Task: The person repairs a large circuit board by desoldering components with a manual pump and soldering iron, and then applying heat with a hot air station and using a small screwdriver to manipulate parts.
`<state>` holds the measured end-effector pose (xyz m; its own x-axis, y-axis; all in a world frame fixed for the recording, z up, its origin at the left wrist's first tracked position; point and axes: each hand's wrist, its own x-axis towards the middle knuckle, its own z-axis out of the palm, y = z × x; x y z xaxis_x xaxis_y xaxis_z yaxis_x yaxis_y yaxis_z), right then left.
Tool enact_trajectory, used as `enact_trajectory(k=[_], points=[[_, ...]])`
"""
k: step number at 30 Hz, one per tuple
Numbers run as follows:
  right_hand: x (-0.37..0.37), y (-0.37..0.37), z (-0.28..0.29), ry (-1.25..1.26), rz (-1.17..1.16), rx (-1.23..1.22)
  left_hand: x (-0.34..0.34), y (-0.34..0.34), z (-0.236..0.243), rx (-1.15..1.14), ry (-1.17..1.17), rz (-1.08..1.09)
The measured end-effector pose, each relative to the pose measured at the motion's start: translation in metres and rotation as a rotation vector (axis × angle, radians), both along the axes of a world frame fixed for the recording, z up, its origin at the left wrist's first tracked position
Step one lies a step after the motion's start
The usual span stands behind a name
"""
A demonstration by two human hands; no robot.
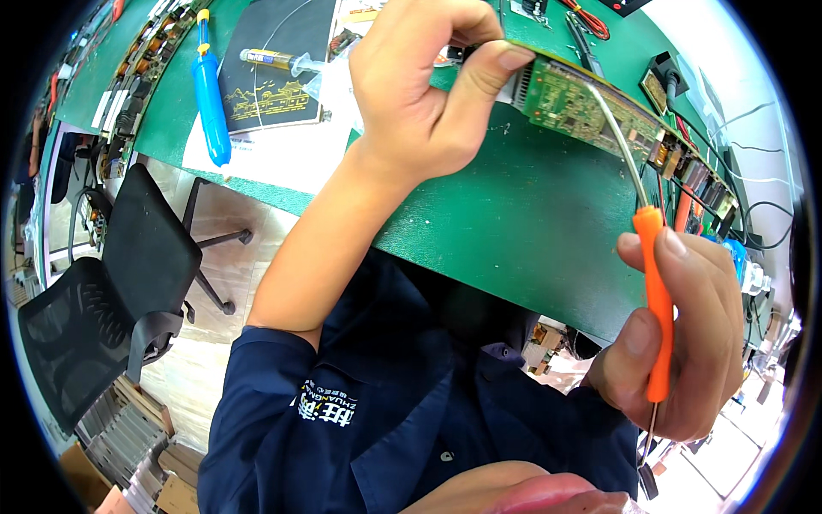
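Note:
My left hand (428,94) pinches the left end of a green circuit board (569,111) between thumb and fingers, and the board is held up on edge above the green mat. Small chips cover the board's near face, and larger parts sit along its right end. In my right hand (698,334) is an orange-handled metal pick (656,300), with a thin shaft coming out of both ends of the handle. Its upper shaft bends and crosses in front of the board. Whether the tip touches the board, I cannot tell.
A blue desoldering pump (210,107), a syringe (278,60) and a black notebook (300,43) lie left on the green mat (479,231). Cables and tools crowd the right side. Circuit boards (128,77) line the far left, and a black chair (128,248) stands beside the table.

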<state>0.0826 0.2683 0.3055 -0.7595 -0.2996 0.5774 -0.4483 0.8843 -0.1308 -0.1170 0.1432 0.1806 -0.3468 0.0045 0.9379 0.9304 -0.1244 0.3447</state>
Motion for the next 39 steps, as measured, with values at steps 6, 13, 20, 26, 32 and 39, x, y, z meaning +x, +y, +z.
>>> enact_trajectory(k=[6,13,20,26,32,39], points=[[-0.016,-0.007,-0.007,0.008,0.053,-0.032,0.000,-0.004,0.002,-0.006,-0.034,-0.022],[-0.020,-0.011,-0.005,-0.023,-0.003,-0.017,0.000,0.002,-0.001,0.088,-0.136,-0.116],[-0.016,-0.026,-0.013,-0.001,-0.117,0.086,0.003,-0.001,0.004,0.078,-0.162,-0.124],[-0.009,-0.022,-0.035,0.046,-0.113,0.065,0.003,-0.001,0.006,0.064,-0.177,-0.120],[-0.021,0.012,-0.039,0.341,-0.147,0.127,0.001,0.002,0.002,0.083,-0.159,-0.115],[-0.050,0.017,-0.046,0.315,-0.243,0.130,0.000,0.002,0.003,0.063,-0.151,-0.115]])
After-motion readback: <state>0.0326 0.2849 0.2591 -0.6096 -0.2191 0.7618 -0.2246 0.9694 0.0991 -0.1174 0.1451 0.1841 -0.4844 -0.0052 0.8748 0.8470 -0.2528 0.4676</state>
